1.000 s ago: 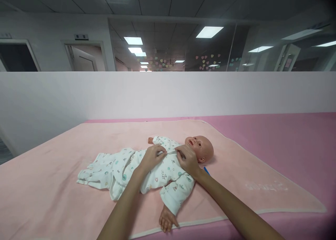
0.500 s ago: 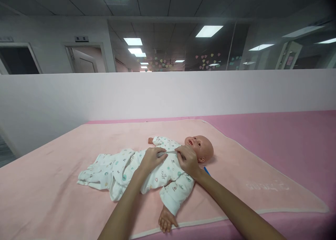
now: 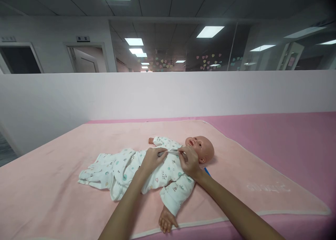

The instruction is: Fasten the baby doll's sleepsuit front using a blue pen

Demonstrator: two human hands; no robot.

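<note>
A baby doll point(image 3: 203, 149) lies on its back, its head to the right, in a white printed baby romper point(image 3: 166, 173). My left hand point(image 3: 153, 159) is over the doll's belly, its thumb and fingers pinching the romper's front edge. Closer to the doll's chin, my right hand point(image 3: 189, 161) pinches the same edge. Between the two pinches a short white strip of cloth is pulled straight. The fingertips partly hide what they grip, and any fastener there is too small to make out. One doll arm stretches towards me, the other away.
Beneath the doll spreads a peach blanket point(image 3: 105, 138) with a pale border, on a pink surface point(image 3: 275, 138). A small blue object point(image 3: 207, 171) shows beside my right wrist. A low white wall point(image 3: 168, 94) rises behind.
My right hand has shifted slightly right, away from the left. The white strip between them now looks longer and straighter. My left hand and the doll stay nearly in place.
</note>
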